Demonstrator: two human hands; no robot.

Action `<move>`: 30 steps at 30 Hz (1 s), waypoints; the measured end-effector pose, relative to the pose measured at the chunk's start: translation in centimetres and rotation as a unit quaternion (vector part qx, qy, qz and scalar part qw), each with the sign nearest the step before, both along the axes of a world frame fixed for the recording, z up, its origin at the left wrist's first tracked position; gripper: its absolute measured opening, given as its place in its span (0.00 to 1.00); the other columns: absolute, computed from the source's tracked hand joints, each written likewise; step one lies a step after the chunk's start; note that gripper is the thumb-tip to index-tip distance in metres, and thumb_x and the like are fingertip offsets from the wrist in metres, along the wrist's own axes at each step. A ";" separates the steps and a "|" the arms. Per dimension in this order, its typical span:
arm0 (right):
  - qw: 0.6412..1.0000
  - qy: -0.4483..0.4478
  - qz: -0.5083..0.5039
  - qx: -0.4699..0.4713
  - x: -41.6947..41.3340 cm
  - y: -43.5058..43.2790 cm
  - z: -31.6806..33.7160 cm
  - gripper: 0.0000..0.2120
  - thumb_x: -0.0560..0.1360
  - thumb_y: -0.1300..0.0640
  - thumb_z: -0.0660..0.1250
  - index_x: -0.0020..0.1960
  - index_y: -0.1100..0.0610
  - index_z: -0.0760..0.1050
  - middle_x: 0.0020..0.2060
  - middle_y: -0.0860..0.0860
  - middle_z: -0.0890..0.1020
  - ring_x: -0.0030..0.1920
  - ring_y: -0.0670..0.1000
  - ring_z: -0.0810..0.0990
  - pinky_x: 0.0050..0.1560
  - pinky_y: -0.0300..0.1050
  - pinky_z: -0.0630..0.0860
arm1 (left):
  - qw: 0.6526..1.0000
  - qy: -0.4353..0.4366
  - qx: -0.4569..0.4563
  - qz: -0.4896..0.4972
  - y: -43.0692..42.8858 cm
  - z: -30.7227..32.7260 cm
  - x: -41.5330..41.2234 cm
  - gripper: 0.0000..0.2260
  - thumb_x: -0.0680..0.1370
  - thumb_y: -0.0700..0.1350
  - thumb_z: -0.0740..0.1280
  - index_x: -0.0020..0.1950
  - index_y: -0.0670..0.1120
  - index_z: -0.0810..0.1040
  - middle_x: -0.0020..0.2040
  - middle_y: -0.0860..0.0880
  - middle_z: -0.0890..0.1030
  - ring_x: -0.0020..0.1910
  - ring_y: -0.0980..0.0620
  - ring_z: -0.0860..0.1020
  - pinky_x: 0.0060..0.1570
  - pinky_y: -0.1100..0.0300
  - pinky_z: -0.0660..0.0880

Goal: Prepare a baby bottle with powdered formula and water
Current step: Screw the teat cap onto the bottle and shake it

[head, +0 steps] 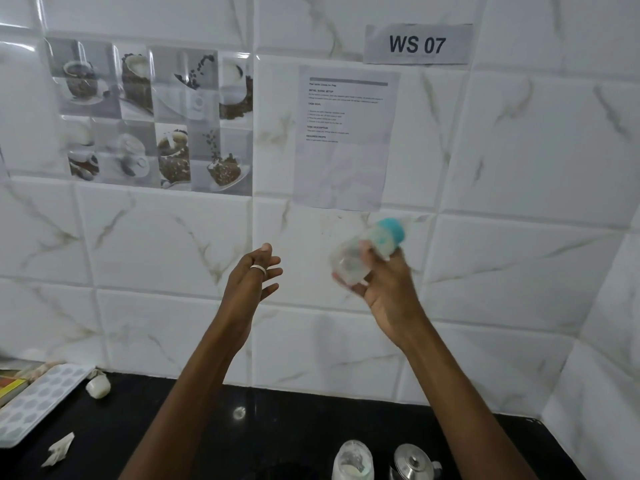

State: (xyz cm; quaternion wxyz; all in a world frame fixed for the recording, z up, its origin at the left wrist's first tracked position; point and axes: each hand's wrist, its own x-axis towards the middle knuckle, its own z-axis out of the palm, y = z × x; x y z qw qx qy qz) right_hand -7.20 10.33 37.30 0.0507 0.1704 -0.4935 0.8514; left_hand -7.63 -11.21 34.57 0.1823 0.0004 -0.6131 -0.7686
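My right hand is raised in front of the tiled wall and grips a clear baby bottle with a teal collar. The bottle is tilted, teal top up and to the right, and blurred by motion. My left hand is raised beside it, about a hand's width to the left, fingers apart and holding nothing; it wears a ring. Below, at the frame's bottom edge, a clear jar with white powder stands on the black counter. A steel kettle stands right next to the jar.
A white patterned tray lies at the left of the counter, with a small white object beside it and a crumpled scrap of paper in front. A printed sheet and a "WS 07" label hang on the wall.
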 end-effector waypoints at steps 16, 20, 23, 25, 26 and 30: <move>0.996 0.024 0.032 -0.076 1.2 -0.4 1.1 0.25 0.78 0.56 0.72 0.71 0.60 0.69 0.61 0.58 0.82 0.61 0.61 0.83 0.53 0.62 0.82 | 1.000 -0.007 -0.003 -0.004 0.3 -0.5 0.6 0.15 0.83 0.57 0.63 0.63 0.49 0.78 0.59 0.49 0.83 0.59 0.49 0.82 0.61 0.48 0.79; 0.998 0.016 0.013 0.055 1.2 -0.7 0.5 0.26 0.73 0.55 0.76 0.67 0.56 0.70 0.60 0.57 0.82 0.62 0.60 0.82 0.59 0.64 0.81 | 1.000 -0.004 0.001 0.004 -0.2 -0.3 0.8 0.15 0.83 0.56 0.63 0.63 0.49 0.78 0.59 0.49 0.83 0.59 0.49 0.82 0.62 0.47 0.78; 0.988 0.027 0.046 0.146 1.4 -0.2 0.0 0.27 0.71 0.56 0.76 0.68 0.55 0.72 0.57 0.57 0.83 0.59 0.59 0.84 0.58 0.63 0.82 | 1.000 0.000 0.000 0.002 -0.4 -0.2 0.8 0.15 0.83 0.56 0.63 0.63 0.49 0.78 0.59 0.49 0.83 0.59 0.49 0.82 0.61 0.48 0.79; 0.999 0.017 0.034 -0.012 1.2 0.4 0.6 0.26 0.75 0.58 0.74 0.70 0.59 0.71 0.60 0.59 0.82 0.59 0.61 0.84 0.56 0.65 0.82 | 1.000 0.005 -0.001 0.001 -0.4 -0.1 1.0 0.15 0.82 0.57 0.63 0.63 0.49 0.78 0.59 0.49 0.83 0.59 0.49 0.82 0.60 0.49 0.79; 0.997 0.017 0.023 -0.078 0.9 0.5 0.9 0.26 0.77 0.57 0.73 0.71 0.61 0.69 0.62 0.60 0.81 0.61 0.61 0.83 0.54 0.63 0.82 | 1.000 0.007 -0.001 0.001 -0.5 0.0 1.0 0.15 0.82 0.57 0.63 0.62 0.49 0.78 0.59 0.49 0.83 0.59 0.49 0.82 0.60 0.49 0.79; 0.994 0.019 0.034 0.103 1.4 -0.3 0.4 0.28 0.73 0.56 0.77 0.69 0.58 0.70 0.58 0.57 0.83 0.60 0.61 0.83 0.54 0.60 0.83 | 1.000 0.009 0.002 0.004 -0.5 0.0 1.1 0.15 0.83 0.56 0.63 0.63 0.49 0.78 0.59 0.49 0.83 0.59 0.49 0.82 0.59 0.50 0.79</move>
